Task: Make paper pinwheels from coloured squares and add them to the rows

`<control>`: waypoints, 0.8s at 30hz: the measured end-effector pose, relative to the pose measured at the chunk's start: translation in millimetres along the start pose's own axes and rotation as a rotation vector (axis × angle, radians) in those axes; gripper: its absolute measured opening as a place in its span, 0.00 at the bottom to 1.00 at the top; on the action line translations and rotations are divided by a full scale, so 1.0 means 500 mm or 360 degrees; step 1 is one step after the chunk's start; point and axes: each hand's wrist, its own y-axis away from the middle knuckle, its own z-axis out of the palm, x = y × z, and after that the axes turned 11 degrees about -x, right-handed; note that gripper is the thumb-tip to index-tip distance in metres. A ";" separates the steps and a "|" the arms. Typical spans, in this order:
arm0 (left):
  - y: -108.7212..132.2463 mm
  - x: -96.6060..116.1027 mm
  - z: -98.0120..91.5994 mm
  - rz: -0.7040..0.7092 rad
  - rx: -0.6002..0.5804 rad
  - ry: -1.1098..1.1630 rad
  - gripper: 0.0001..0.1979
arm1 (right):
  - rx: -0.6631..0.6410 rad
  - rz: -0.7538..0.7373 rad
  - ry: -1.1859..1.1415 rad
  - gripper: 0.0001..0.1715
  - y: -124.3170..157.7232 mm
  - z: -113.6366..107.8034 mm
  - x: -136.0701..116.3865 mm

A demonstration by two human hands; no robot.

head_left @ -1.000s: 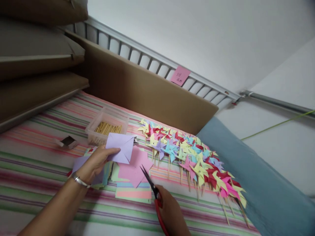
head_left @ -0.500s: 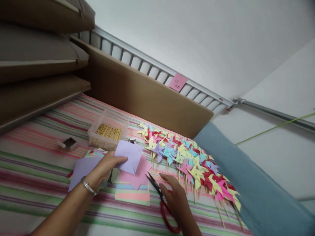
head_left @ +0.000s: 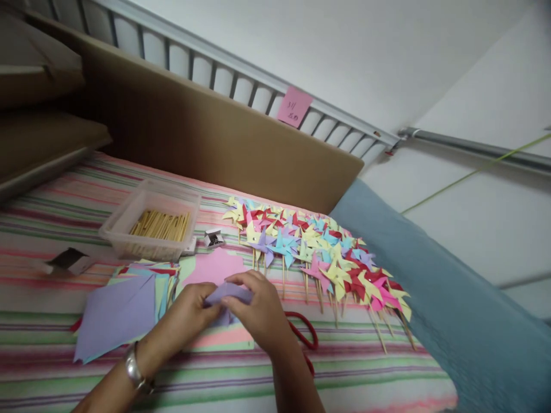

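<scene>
Paper | purple | left end: left hand | right end: right hand

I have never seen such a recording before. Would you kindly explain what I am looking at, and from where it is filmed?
There is no machine here: you see a person's two bare hands, filmed by a camera worn on the head, looking forward and down. The left hand, below a silver metal bracelet, and the right hand together hold a bent piece of purple paper. On the striped multicoloured cloth lie a stack of coloured paper sheets, a clear plastic box with thin gold-coloured sticks, and many colourful paper pinwheels. Red looped scissor handles show beside the right forearm, which partly hides them.
</scene>
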 end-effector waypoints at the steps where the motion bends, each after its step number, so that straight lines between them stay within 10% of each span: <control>1: 0.002 0.000 0.002 0.0053 0.0045 -0.0101 0.07 | -0.0025 -0.0027 0.0030 0.08 0.001 0.002 0.000; 6: 0.001 -0.010 -0.005 0.0236 0.0429 -0.0185 0.08 | 0.0096 -0.0278 0.0063 0.06 0.000 0.012 0.013; 10: -0.008 -0.016 -0.023 -0.0093 0.0822 0.0248 0.22 | 0.0522 -0.0519 -0.0009 0.12 0.000 0.014 0.045; 17: 0.012 0.017 -0.014 -0.0328 -0.0120 0.1758 0.19 | 0.0631 -0.0700 0.0102 0.22 0.002 0.042 0.064; 24: 0.007 0.004 -0.010 -0.0367 0.0333 0.1896 0.05 | 0.0441 -0.0874 0.0276 0.20 -0.007 0.089 0.057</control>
